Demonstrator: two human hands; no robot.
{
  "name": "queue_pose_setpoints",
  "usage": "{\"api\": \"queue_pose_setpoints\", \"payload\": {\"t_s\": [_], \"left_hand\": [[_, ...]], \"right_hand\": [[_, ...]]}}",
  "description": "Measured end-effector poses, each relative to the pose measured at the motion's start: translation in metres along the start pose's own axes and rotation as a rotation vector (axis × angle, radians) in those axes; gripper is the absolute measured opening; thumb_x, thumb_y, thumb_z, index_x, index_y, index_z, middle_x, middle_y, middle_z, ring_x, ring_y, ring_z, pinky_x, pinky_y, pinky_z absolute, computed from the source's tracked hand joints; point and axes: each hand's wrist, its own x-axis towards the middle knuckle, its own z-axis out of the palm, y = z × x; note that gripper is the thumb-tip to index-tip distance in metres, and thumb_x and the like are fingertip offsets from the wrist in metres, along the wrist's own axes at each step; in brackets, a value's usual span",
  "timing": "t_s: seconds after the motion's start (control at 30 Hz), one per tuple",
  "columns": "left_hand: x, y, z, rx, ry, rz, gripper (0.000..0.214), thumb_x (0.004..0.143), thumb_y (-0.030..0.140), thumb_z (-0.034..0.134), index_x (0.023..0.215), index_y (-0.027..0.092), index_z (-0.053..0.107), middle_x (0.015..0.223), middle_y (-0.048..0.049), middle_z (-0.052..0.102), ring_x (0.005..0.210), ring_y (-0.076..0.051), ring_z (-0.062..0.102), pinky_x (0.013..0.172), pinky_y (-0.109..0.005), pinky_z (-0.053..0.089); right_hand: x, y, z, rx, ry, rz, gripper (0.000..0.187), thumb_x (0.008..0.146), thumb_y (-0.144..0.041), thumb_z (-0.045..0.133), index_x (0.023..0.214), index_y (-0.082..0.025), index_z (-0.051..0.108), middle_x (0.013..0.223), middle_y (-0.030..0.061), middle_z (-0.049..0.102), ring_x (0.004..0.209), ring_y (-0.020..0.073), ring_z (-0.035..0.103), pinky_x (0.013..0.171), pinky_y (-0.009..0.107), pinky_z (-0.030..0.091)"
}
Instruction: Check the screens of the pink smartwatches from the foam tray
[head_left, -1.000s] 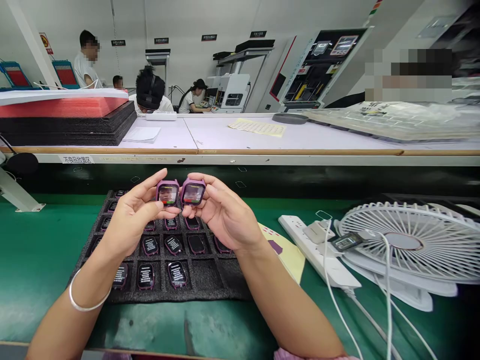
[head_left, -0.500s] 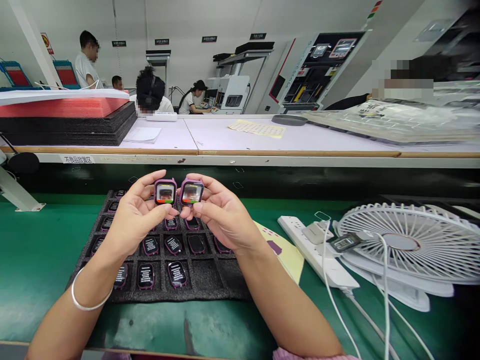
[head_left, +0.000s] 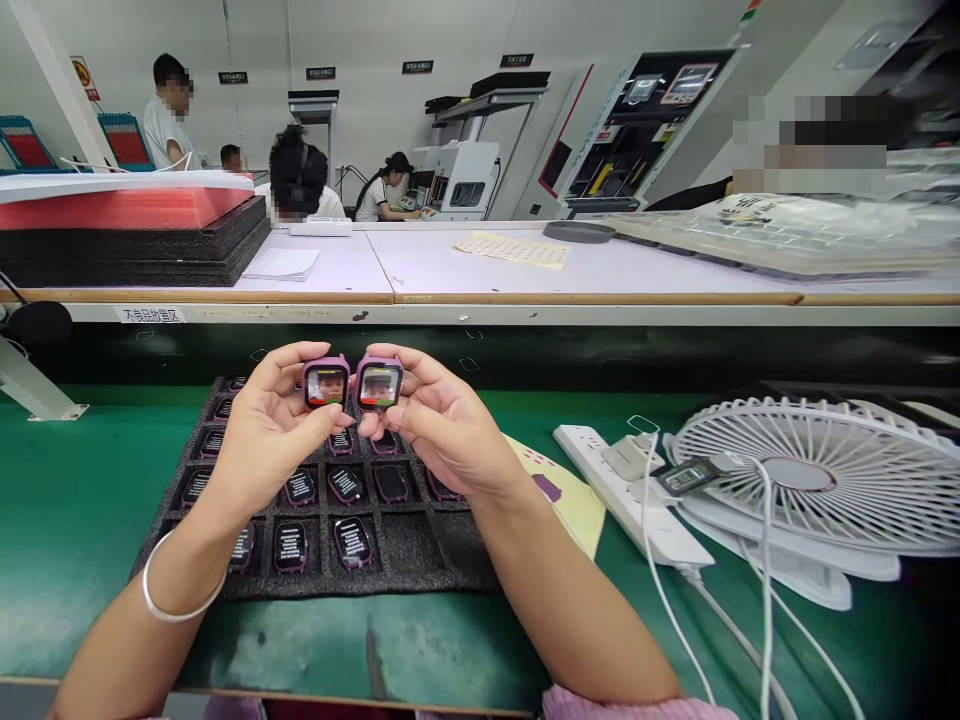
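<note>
My left hand is closed on a purple-cased smartwatch, thumb at its lower edge. Another purple smartwatch is gripped by my right hand, its thumb also near the bottom edge. Both watches are held upright side by side with lit screens towards me, showing a camera-like picture and coloured strips. Beneath my hands lies a black foam tray with square pockets. Several purple watches, such as one with white text, rest in it; some tray pockets are hidden by my arms.
Right of the tray lie a yellow sheet, a white power strip with cables and a white fan. A raised shelf runs behind, bearing foam sheets and plastic trays. Several people are beyond it.
The view has shifted slightly. Both watches remain in my hands, side by side, and the pictures on their screens have changed a little.
</note>
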Motion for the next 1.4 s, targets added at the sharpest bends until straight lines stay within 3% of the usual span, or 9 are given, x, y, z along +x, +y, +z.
{"api": "queue_pose_setpoints", "payload": {"t_s": [0.3,0.6,1.0,1.4], "left_hand": [[-0.0005,-0.0002,0.0006,0.004,-0.003,-0.018,0.045,0.076,0.017,0.082,0.115,0.021,0.061,0.105,-0.0027,0.07,0.07,-0.011,0.072,0.073,-0.024,0.065],[-0.0007,0.0014,0.0016,-0.001,0.011,0.002,0.038,0.077,0.015,0.081,0.11,0.019,0.063,0.096,-0.0004,0.071,0.067,-0.009,0.071,0.067,-0.02,0.065],[-0.0038,0.0009,-0.0038,0.02,-0.028,-0.007,0.026,0.085,0.019,0.074,0.11,0.02,0.066,0.097,-0.0001,0.071,0.063,-0.011,0.073,0.063,-0.022,0.066],[-0.0036,-0.0006,0.0008,0.07,0.022,0.005,0.031,0.08,0.017,0.077,0.108,0.019,0.065,0.096,0.0002,0.069,0.065,-0.009,0.072,0.066,-0.02,0.066]], "right_hand": [[0.0008,0.0001,-0.0002,0.067,0.027,0.03,0.035,0.085,-0.026,0.073,0.118,-0.023,0.064,0.093,0.0009,0.07,0.064,0.0135,0.068,0.065,0.03,0.059],[0.0002,-0.0003,0.0005,0.053,-0.01,0.002,0.042,0.078,-0.016,0.073,0.119,-0.022,0.063,0.094,0.0008,0.073,0.066,0.0131,0.069,0.063,0.027,0.056],[-0.0006,0.0026,0.0021,0.027,-0.005,0.003,0.034,0.084,-0.025,0.077,0.116,-0.02,0.066,0.086,-0.0014,0.07,0.062,0.0108,0.068,0.058,0.024,0.055],[-0.0006,0.0023,0.0028,0.022,0.016,0.01,0.033,0.084,-0.025,0.077,0.114,-0.019,0.067,0.084,-0.0015,0.07,0.061,0.0105,0.068,0.057,0.023,0.054]]}}
